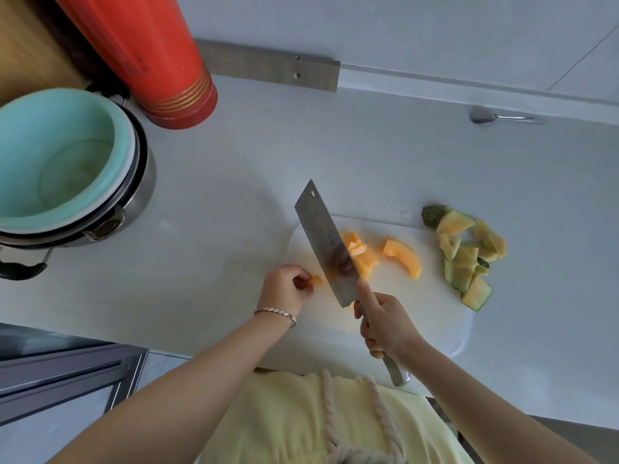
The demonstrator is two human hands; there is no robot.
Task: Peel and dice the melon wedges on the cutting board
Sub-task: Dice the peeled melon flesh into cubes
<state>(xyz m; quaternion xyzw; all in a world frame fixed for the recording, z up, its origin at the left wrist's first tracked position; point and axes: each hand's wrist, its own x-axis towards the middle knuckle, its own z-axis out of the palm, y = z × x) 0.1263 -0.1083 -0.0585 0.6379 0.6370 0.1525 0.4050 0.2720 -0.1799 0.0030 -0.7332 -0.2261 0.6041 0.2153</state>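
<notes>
Your left grip (284, 289) pinches a melon bit (314, 281) at the board's (418, 306) left edge | your right grip (385, 324) clasps cleaver (323, 242) by dice (363, 259) | peels (469, 259) heap at right edge

No lettering, label, brand mark or number can be read on anything in view.
</notes>
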